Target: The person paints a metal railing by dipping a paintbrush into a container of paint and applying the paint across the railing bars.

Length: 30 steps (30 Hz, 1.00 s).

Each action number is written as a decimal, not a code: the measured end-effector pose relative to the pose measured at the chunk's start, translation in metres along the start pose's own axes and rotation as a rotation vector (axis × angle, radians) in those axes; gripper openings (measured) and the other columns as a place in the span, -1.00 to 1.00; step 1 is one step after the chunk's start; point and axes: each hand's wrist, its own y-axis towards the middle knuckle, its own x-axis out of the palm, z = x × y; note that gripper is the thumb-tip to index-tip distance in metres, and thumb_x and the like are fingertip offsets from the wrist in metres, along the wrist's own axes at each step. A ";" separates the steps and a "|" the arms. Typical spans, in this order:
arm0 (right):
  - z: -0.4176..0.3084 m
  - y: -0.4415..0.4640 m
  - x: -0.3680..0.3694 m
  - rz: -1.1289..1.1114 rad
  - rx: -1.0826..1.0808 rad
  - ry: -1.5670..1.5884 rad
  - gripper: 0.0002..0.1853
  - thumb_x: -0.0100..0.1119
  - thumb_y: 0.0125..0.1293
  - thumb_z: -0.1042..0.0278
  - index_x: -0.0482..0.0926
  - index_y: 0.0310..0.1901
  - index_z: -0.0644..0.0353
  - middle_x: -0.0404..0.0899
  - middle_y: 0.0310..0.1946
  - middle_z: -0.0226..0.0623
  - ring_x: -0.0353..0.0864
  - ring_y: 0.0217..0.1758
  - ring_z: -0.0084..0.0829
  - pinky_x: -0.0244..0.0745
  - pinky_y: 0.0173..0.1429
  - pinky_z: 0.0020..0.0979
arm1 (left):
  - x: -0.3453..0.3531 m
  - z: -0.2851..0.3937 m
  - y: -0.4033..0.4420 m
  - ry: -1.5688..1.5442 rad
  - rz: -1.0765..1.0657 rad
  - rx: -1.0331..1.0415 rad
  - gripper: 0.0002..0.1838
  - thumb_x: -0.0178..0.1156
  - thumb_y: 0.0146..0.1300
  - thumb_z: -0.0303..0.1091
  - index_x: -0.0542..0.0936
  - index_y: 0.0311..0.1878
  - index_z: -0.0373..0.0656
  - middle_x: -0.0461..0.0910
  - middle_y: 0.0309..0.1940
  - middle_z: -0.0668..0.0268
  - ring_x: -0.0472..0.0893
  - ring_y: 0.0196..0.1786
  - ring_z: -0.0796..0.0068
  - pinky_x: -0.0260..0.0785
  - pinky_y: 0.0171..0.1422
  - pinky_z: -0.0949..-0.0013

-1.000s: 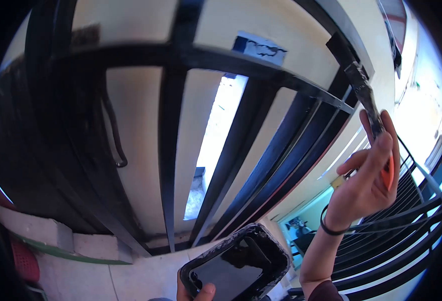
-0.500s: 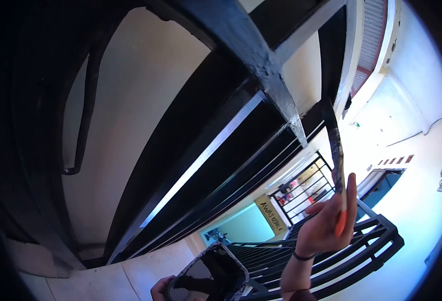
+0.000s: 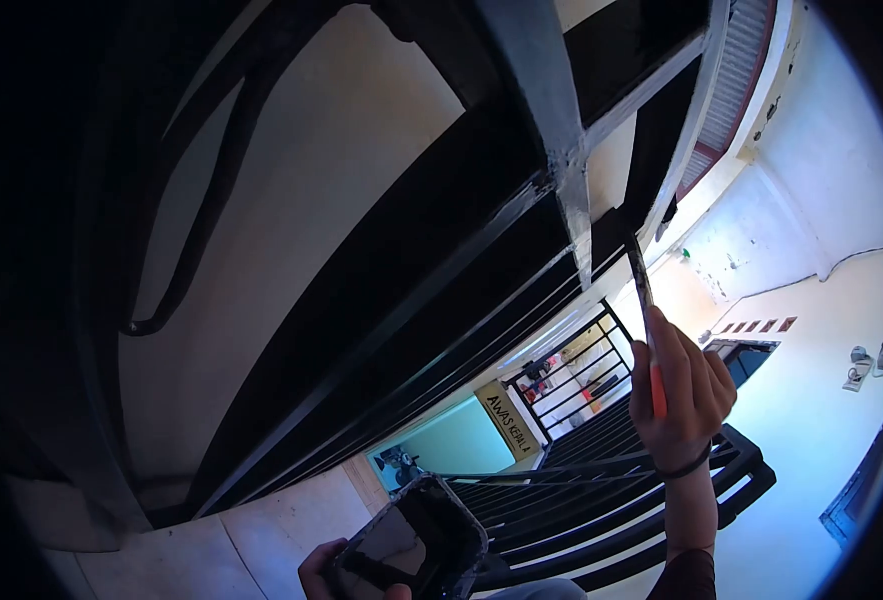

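Observation:
My right hand (image 3: 686,400) is closed around a paintbrush (image 3: 643,285) with an orange handle end and a dark, paint-smeared upper part. The brush points upward, its tip beside the underside of black and grey metal bars (image 3: 566,150); whether it touches them I cannot tell. Low in the view, my left hand (image 3: 319,568) grips the side of a tub (image 3: 473,525) with a paint-streaked rim. Dark, shiny paint lies inside it. Part of the left hand is hidden behind the tub.
Black stair railings (image 3: 601,520) run below and behind my right hand. A sign (image 3: 507,418) reading "AWAS KEPALA" hangs near a barred window (image 3: 571,370). A white wall (image 3: 811,350) stands to the right, and pale tiles (image 3: 291,520) lie at lower left.
My right hand has turned and moved slightly right and up, its fingers now wrapped around the brush handle. The view has shifted. My left hand still holds the tub.

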 end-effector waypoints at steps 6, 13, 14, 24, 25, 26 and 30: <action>0.019 -0.008 0.034 -0.022 0.016 -0.039 -0.51 0.56 0.25 0.34 0.69 0.21 0.18 0.81 -0.22 -0.29 0.69 -0.45 -0.55 0.38 -0.40 -0.53 | 0.001 -0.004 -0.008 0.019 0.001 0.076 -0.32 0.31 0.49 -0.21 0.21 0.49 -0.22 0.36 0.35 0.07 0.37 0.38 0.23 0.20 0.53 0.16; 0.022 0.008 0.030 0.074 -0.060 -0.026 -0.51 0.56 0.25 0.32 0.68 0.20 0.21 0.79 -0.24 -0.31 0.68 -0.46 -0.54 0.43 -0.42 -0.50 | 0.006 -0.005 -0.017 0.009 -0.022 0.105 -0.31 0.29 0.50 -0.21 0.19 0.51 -0.24 0.36 0.37 0.05 0.35 0.41 0.23 0.17 0.56 0.15; 0.021 0.007 0.028 0.097 -0.073 -0.021 -0.51 0.56 0.25 0.32 0.68 0.20 0.23 0.79 -0.24 -0.31 0.68 -0.46 -0.54 0.44 -0.42 -0.50 | 0.008 -0.006 -0.020 0.004 -0.021 0.110 -0.31 0.29 0.50 -0.21 0.19 0.51 -0.24 0.35 0.38 0.05 0.35 0.42 0.22 0.17 0.56 0.15; 0.012 0.004 0.039 0.107 -0.081 -0.064 -0.51 0.53 0.28 0.30 0.68 0.21 0.26 0.78 -0.25 -0.31 0.67 -0.46 -0.59 0.40 -0.45 -0.52 | 0.006 -0.004 -0.019 -0.017 -0.039 0.129 -0.30 0.27 0.50 -0.22 0.16 0.52 -0.27 0.34 0.41 0.02 0.33 0.45 0.22 0.13 0.58 0.15; 0.009 0.003 0.039 0.087 -0.065 -0.057 -0.51 0.54 0.28 0.30 0.68 0.21 0.26 0.78 -0.25 -0.31 0.67 -0.47 -0.60 0.40 -0.45 -0.51 | 0.006 -0.004 -0.019 -0.018 -0.039 0.126 -0.30 0.27 0.50 -0.22 0.16 0.52 -0.27 0.34 0.41 0.02 0.33 0.45 0.22 0.13 0.58 0.15; 0.007 0.001 0.040 0.066 -0.048 -0.050 -0.50 0.54 0.27 0.30 0.68 0.21 0.26 0.78 -0.25 -0.30 0.66 -0.47 -0.60 0.39 -0.45 -0.51 | 0.006 -0.004 -0.019 -0.016 -0.040 0.121 -0.30 0.27 0.50 -0.22 0.16 0.52 -0.27 0.34 0.40 0.02 0.33 0.45 0.22 0.13 0.58 0.15; 0.019 0.006 0.047 0.109 -0.047 -0.073 -0.51 0.55 0.26 0.31 0.68 0.20 0.26 0.78 -0.25 -0.31 0.65 -0.47 -0.59 0.39 -0.45 -0.53 | 0.007 -0.004 -0.021 -0.009 -0.036 0.116 -0.30 0.27 0.50 -0.22 0.17 0.52 -0.26 0.35 0.40 0.02 0.34 0.44 0.22 0.14 0.58 0.15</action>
